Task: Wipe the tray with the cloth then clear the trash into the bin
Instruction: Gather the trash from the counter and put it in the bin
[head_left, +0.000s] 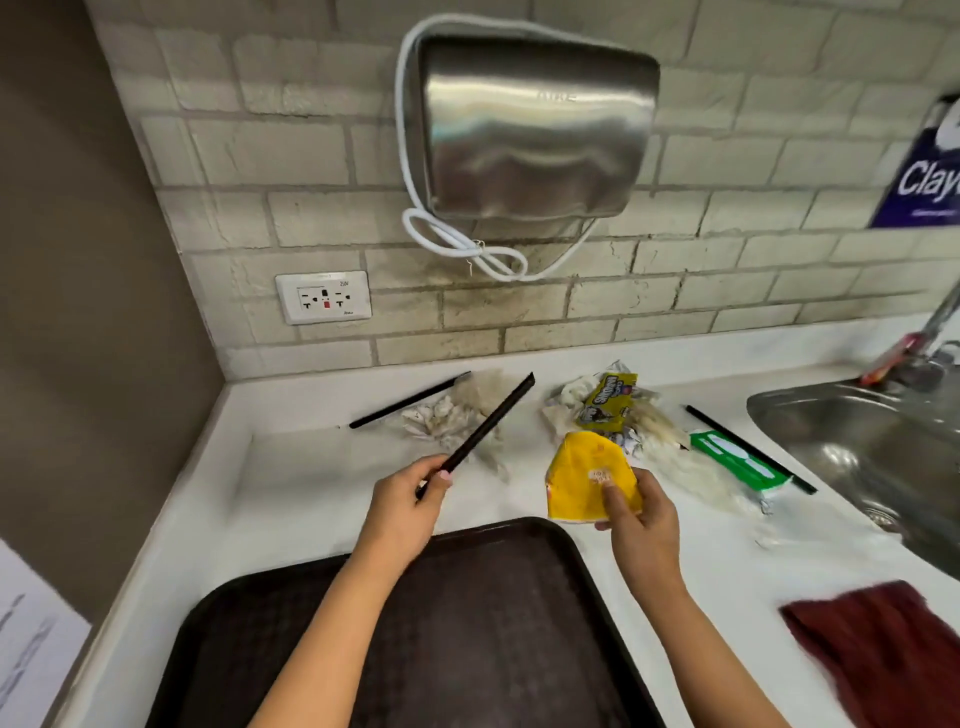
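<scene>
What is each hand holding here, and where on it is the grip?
Left hand grips a black straw near its lower end; right hand pinches a yellow wrapper at its lower right edge.

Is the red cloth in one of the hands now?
No, the red cloth lies on the counter at the right, apart from both hands.

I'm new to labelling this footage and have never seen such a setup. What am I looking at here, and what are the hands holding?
No machine: a person wears one camera on the head, looking down at their own bare hands. The left hand grips a long black plastic straw; the right hand pinches a crumpled yellow wrapper. On the white countertop lie a dark brown plastic tray, a dark red cloth, crumpled white napkins, more straws and wrappers. A steel sink sits right.
</scene>
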